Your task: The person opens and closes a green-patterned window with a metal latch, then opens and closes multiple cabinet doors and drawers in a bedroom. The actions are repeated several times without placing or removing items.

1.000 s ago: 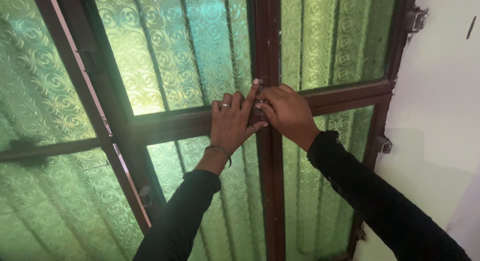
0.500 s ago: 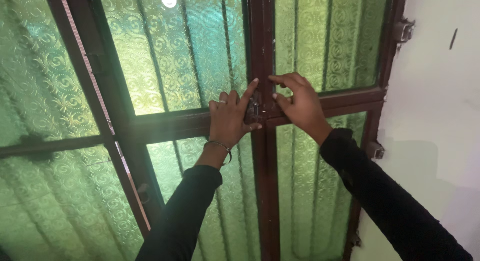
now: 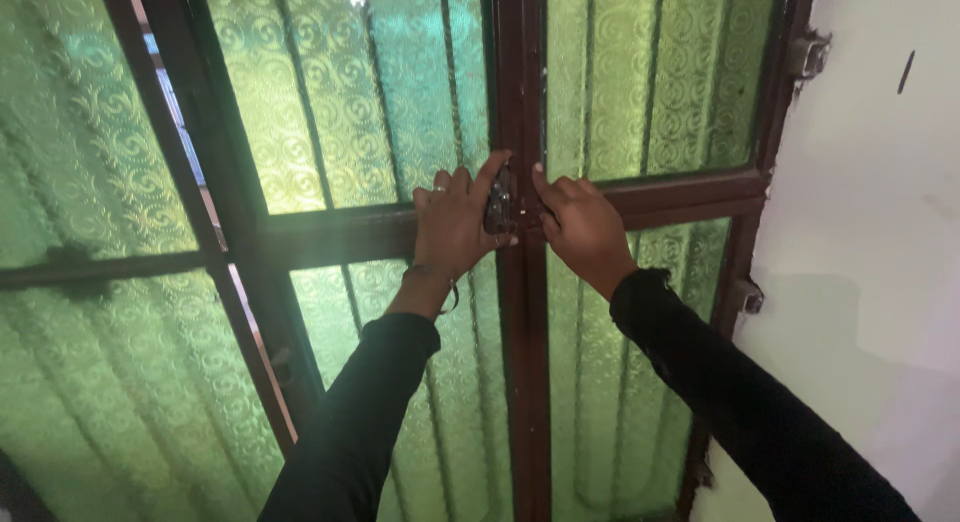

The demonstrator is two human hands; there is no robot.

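- The window latch is a small dark metal fitting on the brown centre post, at the height where the horizontal crossbar meets that post. Most of it is hidden between the two hands, so its exact shape cannot be told.
- The left hand lies flat against the crossbar just left of the post, fingers spread and pointing up, with the forefinger and thumb closed on the latch. A ring shows on one finger and a thin bangle circles the wrist.
- The right hand sits just right of the post, fingers curled, its forefinger tip touching the post beside the latch; whether it grips the latch itself cannot be told.
- Compared with half a second ago, the right hand has dropped: its fingers then arched over the top of the latch, and now they press in from the side. The left hand has kept its place.
- The frame holds panes of green patterned glass above and below the crossbar.
- Two metal hinges sit on the frame's right edge, next to a white wall.
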